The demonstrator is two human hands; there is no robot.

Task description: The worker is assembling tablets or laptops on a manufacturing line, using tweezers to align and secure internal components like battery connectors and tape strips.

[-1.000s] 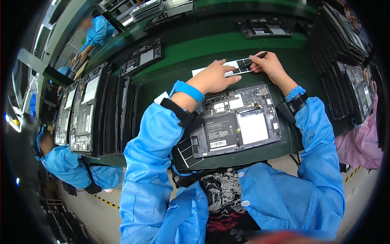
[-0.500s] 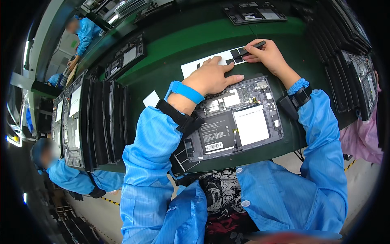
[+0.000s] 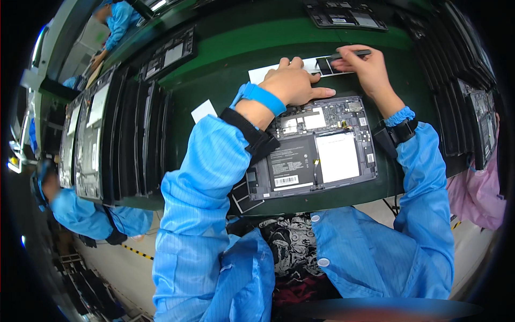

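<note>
My left hand (image 3: pixel 292 85) lies over a white backing sheet (image 3: pixel 259 75), its fingers spread and pressing down, thumb out to the right. The sheet carries black rectangular patches (image 3: pixel 325 66) near its right end. There my right hand (image 3: pixel 367 68) pinches a slim black tool (image 3: pixel 360 52), like a pen or tweezers; its tip blurs over the patches. Just nearer to me lies an opened tablet-like device (image 3: pixel 370 174) with exposed circuit board, a black battery (image 3: pixel 292 160) and a white rectangle (image 3: pixel 338 156). My left wrist overhangs its upper left edge.
Dark device housings stand stacked on edge at left (image 3: pixel 120 145) and right (image 3: pixel 448 107). More opened devices lie at the far side (image 3: pixel 346 15) and far left (image 3: pixel 169 53). A small white card (image 3: pixel 204 111) and a thin frame piece (image 3: pixel 248 205) rest nearby. Other people sit around the green bench.
The view has shifted slightly, so bench things sit a little farther right. My right hand has turned a little, the tool now lying flatter over the patches. My left hand still presses the sheet.
</note>
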